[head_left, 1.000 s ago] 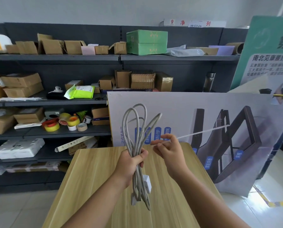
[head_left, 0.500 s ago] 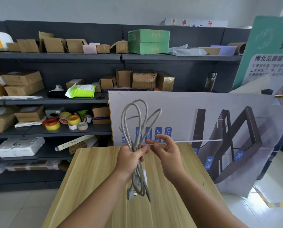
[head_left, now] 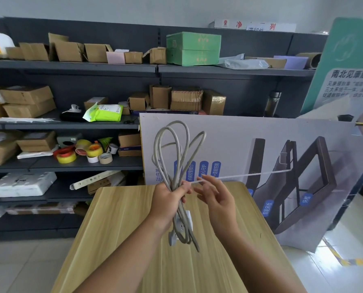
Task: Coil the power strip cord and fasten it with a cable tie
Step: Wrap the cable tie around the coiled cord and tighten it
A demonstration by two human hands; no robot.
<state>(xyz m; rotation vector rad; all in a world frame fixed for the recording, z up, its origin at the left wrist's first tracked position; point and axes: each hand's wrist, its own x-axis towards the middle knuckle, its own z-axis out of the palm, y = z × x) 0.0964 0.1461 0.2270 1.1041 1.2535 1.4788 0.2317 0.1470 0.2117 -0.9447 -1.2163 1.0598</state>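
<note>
My left hand [head_left: 169, 200] is closed around the middle of the coiled grey power strip cord [head_left: 177, 153], held upright above the wooden table [head_left: 117, 233]. Loops stand above the fist; the white strip body [head_left: 188, 217] and the grey plug [head_left: 173, 240] hang below it. A thin white cable tie [head_left: 246, 175] runs sideways from my left thumb out to the right. Its near end lies against the bundle under that thumb. My right hand [head_left: 217, 200] is just right of the bundle with fingers spread, the index fingertip touching the tie.
A large printed board [head_left: 260, 144] leans behind the table. Dark shelves [head_left: 70, 67] on the left and behind hold cardboard boxes, tape rolls [head_left: 85, 152] and a green box [head_left: 193, 48]. A green poster [head_left: 349, 66] stands at the right. Tiled floor surrounds the table.
The right hand carried the cable tie left until its end met the bundle at my left thumb, then its fingers spread. The bundle rose slightly.
</note>
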